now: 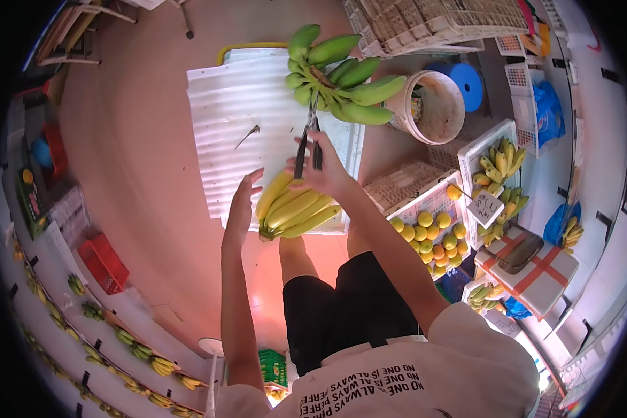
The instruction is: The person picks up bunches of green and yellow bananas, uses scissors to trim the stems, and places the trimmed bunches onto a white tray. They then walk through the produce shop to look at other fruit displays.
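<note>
A pair of shears with black handles (302, 155) is in my right hand (325, 167), its metal blades up against the stem of a large green banana bunch (355, 87). That bunch lies at the far right of a table covered with a white foam sheet (223, 125). Closer to me, a yellow banana bunch (292, 209) rests on the near edge of the sheet, just below my right hand. My left hand (242, 198) is beside the yellow bunch on its left, fingers apart, holding nothing. A small cut stem piece (249, 135) lies on the foam.
Right of the table are a white bucket (439, 108), a blue roll (467, 85), a crate of orange and green fruit (432, 230) and a crate of bananas (498, 167). Stacked crates (432, 24) stand at the back. A red basket (103, 261) is at the left.
</note>
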Tool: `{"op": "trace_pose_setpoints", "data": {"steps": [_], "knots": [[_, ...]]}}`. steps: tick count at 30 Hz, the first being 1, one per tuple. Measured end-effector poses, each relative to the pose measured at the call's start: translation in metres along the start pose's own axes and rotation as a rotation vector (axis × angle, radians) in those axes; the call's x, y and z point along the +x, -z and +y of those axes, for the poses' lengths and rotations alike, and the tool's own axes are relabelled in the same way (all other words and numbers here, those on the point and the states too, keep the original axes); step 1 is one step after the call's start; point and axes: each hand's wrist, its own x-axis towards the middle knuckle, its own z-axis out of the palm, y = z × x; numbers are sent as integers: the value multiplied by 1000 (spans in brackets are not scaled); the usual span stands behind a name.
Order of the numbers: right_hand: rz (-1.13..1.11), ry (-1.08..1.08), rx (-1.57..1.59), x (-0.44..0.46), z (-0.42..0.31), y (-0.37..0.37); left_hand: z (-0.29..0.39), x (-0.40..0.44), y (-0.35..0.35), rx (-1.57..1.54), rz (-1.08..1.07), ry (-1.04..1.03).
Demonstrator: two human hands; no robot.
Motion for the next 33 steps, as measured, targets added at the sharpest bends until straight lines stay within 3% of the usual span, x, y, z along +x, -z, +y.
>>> {"op": "trace_pose_setpoints", "data": {"steps": [8,19,24,30,33], "knots": [[-9,40,99,33,-25,-21,-79,-4,-17,-183,-30,-48],[34,79,50,46,-15,-19,-91,-15,-14,-310,30,-192],[131,197,122,47,-5,-33,-83,-25,-3,-358,-2,-27],[206,336,64,50,5,-48,-85,-20,1,-414,67,-45],[141,326,46,55,-8,-41,-81,-18,-2,-426,66,-74]]}}
